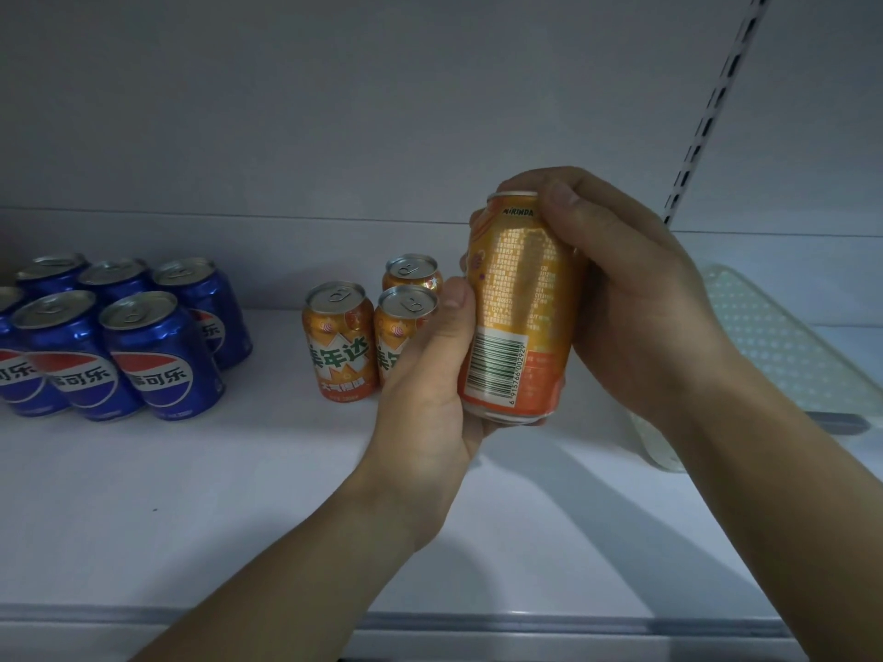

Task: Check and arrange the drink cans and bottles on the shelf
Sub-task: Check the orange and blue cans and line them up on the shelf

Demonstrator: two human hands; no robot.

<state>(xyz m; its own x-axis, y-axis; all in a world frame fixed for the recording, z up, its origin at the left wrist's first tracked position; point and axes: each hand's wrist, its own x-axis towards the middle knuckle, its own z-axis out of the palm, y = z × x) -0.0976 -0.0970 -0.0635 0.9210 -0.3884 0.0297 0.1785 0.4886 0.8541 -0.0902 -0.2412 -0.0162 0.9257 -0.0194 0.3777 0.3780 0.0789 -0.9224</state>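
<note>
I hold an orange Mirinda can [518, 308] upright above the white shelf [239, 494], its barcode and small print facing me. My left hand [430, 389] cups its base and left side, thumb on the can wall. My right hand [630, 298] grips its right side, fingers curled over the top rim. Behind my left hand three orange cans [340, 341] stand upright on the shelf. Several blue Pepsi cans [157, 355] stand grouped at the far left.
A pale translucent tray [783, 346] with a dotted pattern lies at the right end of the shelf. A slotted upright rail [707, 117] runs up the back wall. The shelf's front lip [191, 613] crosses the bottom.
</note>
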